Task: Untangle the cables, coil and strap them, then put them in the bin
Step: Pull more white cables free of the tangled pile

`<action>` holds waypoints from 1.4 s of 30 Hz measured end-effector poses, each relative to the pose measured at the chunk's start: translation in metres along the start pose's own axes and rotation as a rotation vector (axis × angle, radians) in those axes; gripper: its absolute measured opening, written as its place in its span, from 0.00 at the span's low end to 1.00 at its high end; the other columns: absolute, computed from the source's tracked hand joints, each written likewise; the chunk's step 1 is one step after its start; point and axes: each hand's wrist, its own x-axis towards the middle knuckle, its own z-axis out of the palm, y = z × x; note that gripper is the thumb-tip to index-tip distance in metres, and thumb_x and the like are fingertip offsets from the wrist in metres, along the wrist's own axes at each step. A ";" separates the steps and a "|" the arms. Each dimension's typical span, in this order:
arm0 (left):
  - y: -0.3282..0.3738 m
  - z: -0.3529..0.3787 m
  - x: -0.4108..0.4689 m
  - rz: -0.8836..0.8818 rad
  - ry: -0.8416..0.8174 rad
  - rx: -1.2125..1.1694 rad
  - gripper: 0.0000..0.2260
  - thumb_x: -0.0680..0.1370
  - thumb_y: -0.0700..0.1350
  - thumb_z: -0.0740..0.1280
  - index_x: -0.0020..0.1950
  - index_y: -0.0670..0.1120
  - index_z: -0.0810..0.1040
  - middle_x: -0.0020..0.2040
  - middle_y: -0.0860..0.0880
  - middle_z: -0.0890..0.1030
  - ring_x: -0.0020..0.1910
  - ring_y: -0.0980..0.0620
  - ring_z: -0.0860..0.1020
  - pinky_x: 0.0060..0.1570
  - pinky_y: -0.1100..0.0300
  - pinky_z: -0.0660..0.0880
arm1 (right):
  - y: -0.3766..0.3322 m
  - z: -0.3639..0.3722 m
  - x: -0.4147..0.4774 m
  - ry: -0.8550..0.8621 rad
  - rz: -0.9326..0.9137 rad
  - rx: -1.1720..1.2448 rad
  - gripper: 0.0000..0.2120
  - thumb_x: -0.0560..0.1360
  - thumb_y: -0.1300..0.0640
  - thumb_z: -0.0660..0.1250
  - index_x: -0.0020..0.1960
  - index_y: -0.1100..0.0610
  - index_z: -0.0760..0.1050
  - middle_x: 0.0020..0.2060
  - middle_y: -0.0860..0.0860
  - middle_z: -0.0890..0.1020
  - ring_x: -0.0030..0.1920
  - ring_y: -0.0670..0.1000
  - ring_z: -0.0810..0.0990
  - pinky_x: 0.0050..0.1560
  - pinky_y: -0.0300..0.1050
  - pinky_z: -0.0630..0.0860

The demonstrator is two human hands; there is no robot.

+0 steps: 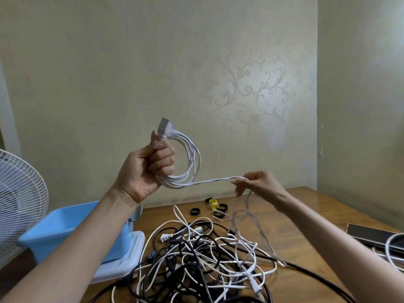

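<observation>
My left hand [150, 165] is raised above the table and grips a coil of white cable [190, 158], its grey plug [164, 126] sticking up past my thumb. The cable's free run [214, 181] stretches right to my right hand [255, 181], which pinches it; this hand is blurred. From there the cable drops into a tangled heap of white and black cables [203, 254] on the wooden table [306, 206]. A light blue bin [59, 228] sits at the left, partly behind my left forearm.
Black strap rings [219, 212] and a yellow strap [213, 204] lie behind the heap. A white lid [129, 256] lies under the bin's right side. A phone [371, 236] rests at the right edge. A white fan [19, 204] stands at far left.
</observation>
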 end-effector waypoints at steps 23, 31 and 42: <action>-0.049 0.024 0.023 0.118 0.549 0.460 0.16 0.82 0.49 0.54 0.44 0.43 0.77 0.39 0.45 0.83 0.34 0.53 0.80 0.35 0.62 0.77 | -0.082 0.016 0.007 -0.354 0.055 0.619 0.09 0.75 0.66 0.63 0.47 0.58 0.81 0.35 0.51 0.79 0.32 0.44 0.73 0.35 0.35 0.73; -0.063 0.033 0.017 0.086 0.625 0.725 0.17 0.81 0.48 0.56 0.36 0.45 0.77 0.29 0.48 0.75 0.26 0.54 0.73 0.31 0.60 0.71 | -0.079 0.029 0.013 -0.084 0.108 0.641 0.02 0.73 0.67 0.69 0.41 0.63 0.79 0.31 0.52 0.82 0.28 0.43 0.78 0.28 0.33 0.73; -0.061 0.016 -0.001 0.159 0.665 0.611 0.10 0.74 0.48 0.61 0.36 0.45 0.67 0.28 0.49 0.69 0.25 0.56 0.66 0.25 0.66 0.63 | -0.050 0.005 0.013 -0.132 0.261 0.879 0.12 0.79 0.71 0.53 0.52 0.65 0.75 0.31 0.52 0.74 0.19 0.41 0.65 0.19 0.31 0.62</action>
